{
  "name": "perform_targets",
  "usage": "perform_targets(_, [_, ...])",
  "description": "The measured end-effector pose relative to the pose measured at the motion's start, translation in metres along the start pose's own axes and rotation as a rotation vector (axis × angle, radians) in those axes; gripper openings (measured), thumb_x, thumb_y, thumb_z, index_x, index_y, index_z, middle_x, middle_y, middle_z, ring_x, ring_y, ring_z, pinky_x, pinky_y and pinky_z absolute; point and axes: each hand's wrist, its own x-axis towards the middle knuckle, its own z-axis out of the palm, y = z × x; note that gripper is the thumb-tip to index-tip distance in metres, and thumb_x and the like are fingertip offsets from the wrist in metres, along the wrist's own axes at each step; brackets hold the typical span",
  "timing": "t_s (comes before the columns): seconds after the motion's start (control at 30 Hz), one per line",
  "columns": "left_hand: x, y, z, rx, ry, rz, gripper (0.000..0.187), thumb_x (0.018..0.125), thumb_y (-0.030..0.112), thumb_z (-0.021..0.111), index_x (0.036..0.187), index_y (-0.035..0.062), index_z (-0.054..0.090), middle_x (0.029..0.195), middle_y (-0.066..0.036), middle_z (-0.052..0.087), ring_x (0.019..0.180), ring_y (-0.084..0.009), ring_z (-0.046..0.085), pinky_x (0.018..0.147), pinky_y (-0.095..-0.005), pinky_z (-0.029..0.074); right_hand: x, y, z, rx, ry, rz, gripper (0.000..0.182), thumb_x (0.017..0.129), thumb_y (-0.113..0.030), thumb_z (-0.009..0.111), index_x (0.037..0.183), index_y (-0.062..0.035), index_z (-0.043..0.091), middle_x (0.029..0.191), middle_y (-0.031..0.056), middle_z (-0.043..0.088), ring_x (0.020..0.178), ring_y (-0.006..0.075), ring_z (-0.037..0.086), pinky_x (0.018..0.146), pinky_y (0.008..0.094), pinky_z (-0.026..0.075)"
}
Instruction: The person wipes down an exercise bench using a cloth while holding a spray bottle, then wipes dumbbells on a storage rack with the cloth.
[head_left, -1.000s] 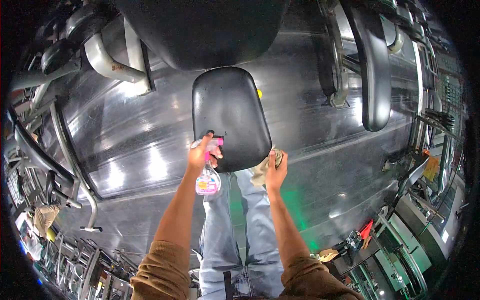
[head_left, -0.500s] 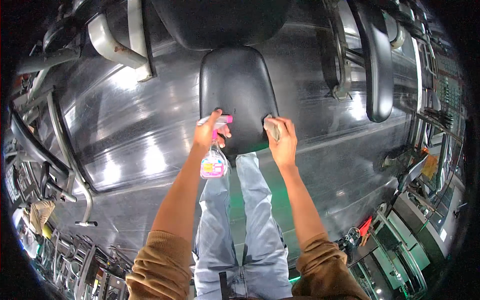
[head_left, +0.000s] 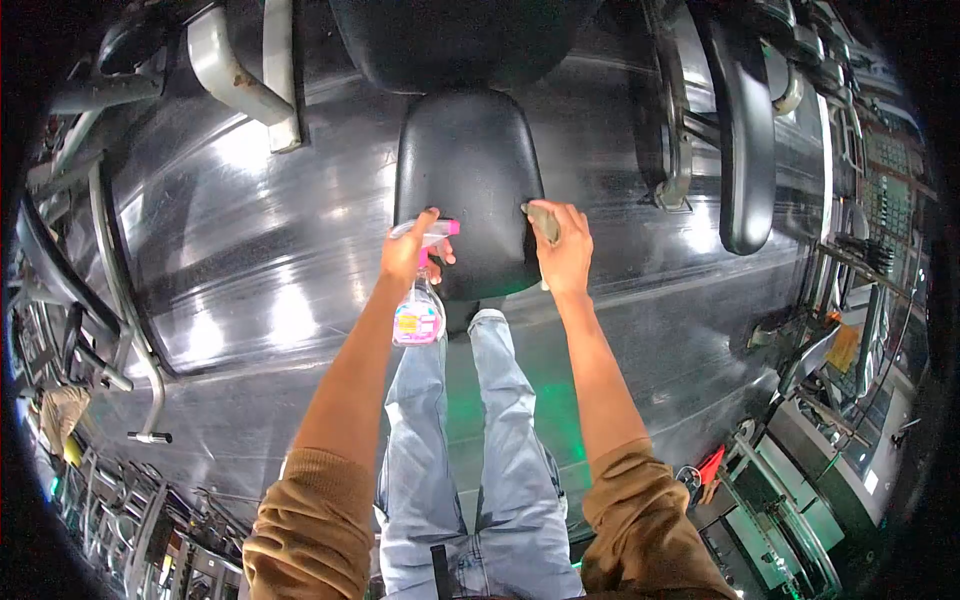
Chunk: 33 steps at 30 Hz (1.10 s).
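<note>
A clear spray bottle [head_left: 419,316] with a pink and white trigger head hangs upright from my left hand [head_left: 412,254], whose fingers wrap round its neck. Its nozzle points right, over the near part of a black padded seat [head_left: 466,150]. My right hand [head_left: 566,247] is closed on a greyish cloth [head_left: 545,224], pressed at the right edge of that seat. Part of the cloth is hidden under the fingers. Small worn marks show on the seat's surface.
A larger black pad [head_left: 465,45] adjoins the seat's far end. To the right stands a machine with a long black pad [head_left: 745,150]; on the left is a pale metal frame [head_left: 235,85]. Gym equipment lines both sides of the shiny dark floor [head_left: 300,220].
My right hand with the cloth has moved slightly farther up along the seat's right edge. The spray bottle has shifted a little left and up in view. The camera view has moved slightly.
</note>
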Motion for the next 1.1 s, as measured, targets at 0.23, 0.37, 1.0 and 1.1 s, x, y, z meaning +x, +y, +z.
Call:
perform_targets(0.23, [-0.003, -0.011, 0.004, -0.039, 0.038, 0.108, 0.047, 0.090, 0.042, 0.059, 0.090, -0.0034, 0.070, 0.063, -0.011, 0.064, 0.038, -0.0180, 0.054, 0.035, -0.0301, 0.042, -0.064, 0.000, -0.014, 0.017, -0.305, -0.240, 0.038, 0.069, 0.005, 0.071, 0.101, -0.0143, 0.069, 0.102, 0.0055, 0.067, 0.095, 0.0286, 0.061, 0.086, 0.0402, 0.050])
perform_targets(0.37, [-0.005, -0.025, 0.003, -0.061, 0.063, 0.195, 0.051, 0.091, 0.049, 0.056, 0.086, -0.0007, 0.066, 0.066, -0.012, 0.064, 0.039, -0.0192, 0.053, 0.036, -0.0304, 0.042, -0.045, 0.003, -0.017, -0.053, -0.315, -0.296, 0.036, 0.071, 0.001, 0.070, 0.104, -0.0139, 0.068, 0.103, 0.0051, 0.066, 0.095, 0.0284, 0.061, 0.087, 0.0392, 0.051])
perform_targets(1.0, [-0.031, -0.072, -0.012, -0.087, 0.057, 0.190, 0.052, 0.094, 0.048, 0.051, 0.089, -0.0017, 0.065, 0.068, -0.013, 0.064, 0.039, -0.0175, 0.050, 0.042, -0.0311, 0.043, -0.005, -0.005, 0.000, -0.132, -0.308, -0.394, 0.032, 0.075, -0.010, 0.074, 0.106, -0.0151, 0.066, 0.100, 0.0027, 0.064, 0.094, 0.0276, 0.060, 0.080, 0.0377, 0.053])
perform_targets(1.1, [-0.038, -0.070, -0.016, -0.093, 0.056, 0.213, 0.051, 0.094, 0.047, 0.051, 0.092, -0.0013, 0.065, 0.070, -0.013, 0.065, 0.042, -0.0166, 0.051, 0.044, -0.0304, 0.042, 0.002, -0.013, 0.007, -0.109, -0.251, -0.320, 0.028, 0.076, -0.013, 0.073, 0.104, -0.0143, 0.068, 0.100, 0.0049, 0.065, 0.095, 0.0299, 0.061, 0.080, 0.0393, 0.052])
